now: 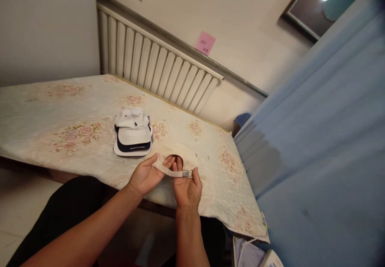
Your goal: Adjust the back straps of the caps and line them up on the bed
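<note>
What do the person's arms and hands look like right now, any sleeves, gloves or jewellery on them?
Both forearms are bare along all that shows; no sleeve comes into view. The left hand and the right hand wear no gloves. No watch, bracelet or ring is visible on the wrists or on the fingers that show, and no bandage or marking.

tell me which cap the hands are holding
The beige cap, at the near edge of the bed: the left hand and right hand pinch its back strap. The white-and-navy caps lie stacked beyond it, untouched.
</note>
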{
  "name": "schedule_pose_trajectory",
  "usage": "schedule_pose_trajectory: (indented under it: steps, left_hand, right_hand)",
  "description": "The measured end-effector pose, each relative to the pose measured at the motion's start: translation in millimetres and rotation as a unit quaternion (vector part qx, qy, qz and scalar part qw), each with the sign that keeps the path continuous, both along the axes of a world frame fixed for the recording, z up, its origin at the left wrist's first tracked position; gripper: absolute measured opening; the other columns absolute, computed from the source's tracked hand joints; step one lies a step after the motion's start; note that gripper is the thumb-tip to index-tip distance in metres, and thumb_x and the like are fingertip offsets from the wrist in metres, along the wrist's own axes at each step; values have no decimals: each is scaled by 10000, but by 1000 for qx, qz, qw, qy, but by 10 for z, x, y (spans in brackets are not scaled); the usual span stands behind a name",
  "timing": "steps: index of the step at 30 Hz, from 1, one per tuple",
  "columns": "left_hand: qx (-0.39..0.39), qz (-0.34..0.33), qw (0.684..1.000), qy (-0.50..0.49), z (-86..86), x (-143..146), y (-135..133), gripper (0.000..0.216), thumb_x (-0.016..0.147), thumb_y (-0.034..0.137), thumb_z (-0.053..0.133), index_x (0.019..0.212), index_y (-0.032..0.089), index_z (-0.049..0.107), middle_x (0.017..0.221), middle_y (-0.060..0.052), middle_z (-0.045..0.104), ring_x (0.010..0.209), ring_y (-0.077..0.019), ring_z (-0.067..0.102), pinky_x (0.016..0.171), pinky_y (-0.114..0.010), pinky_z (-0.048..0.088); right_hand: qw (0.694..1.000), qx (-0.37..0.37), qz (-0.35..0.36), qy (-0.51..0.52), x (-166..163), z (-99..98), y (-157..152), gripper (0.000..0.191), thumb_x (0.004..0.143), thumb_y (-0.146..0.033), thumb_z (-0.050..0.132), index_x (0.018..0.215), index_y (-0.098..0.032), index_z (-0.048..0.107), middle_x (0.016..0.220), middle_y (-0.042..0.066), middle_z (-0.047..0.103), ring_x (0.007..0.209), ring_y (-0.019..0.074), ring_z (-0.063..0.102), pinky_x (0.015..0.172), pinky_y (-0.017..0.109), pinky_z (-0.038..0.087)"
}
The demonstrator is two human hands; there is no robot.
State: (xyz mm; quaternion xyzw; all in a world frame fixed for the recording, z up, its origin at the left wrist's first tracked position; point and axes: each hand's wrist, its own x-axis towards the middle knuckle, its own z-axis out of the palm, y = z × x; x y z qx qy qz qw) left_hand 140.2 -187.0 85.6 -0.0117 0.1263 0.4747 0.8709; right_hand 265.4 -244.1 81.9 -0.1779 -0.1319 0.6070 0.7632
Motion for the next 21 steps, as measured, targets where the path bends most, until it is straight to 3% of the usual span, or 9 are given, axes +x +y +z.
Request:
schedule_pose_trajectory:
  steps: [11,21]
  left_hand:
    - [0,27,1000,-2,54,-11,-42,455,931,216,436,1359,61,451,1061,-219,694,976,-310,695,813,-455,610]
    - [5,10,1000,-4,52,25,-41,483,951,196,419,1417,76,380,1048,-194,701,951,-250,704,849,-380,599]
  right_hand:
    - [1000,0,-4,-16,5,-36,-12,333,881,-343,544,1155,-168,615,1207,94,683,1190,223,602,1129,513,325]
    - [999,-20,-12,-26,-21,-16,-47,382,875,-357,546,1181,-132,590,1264,146,641,1241,234,560,1118,521,342]
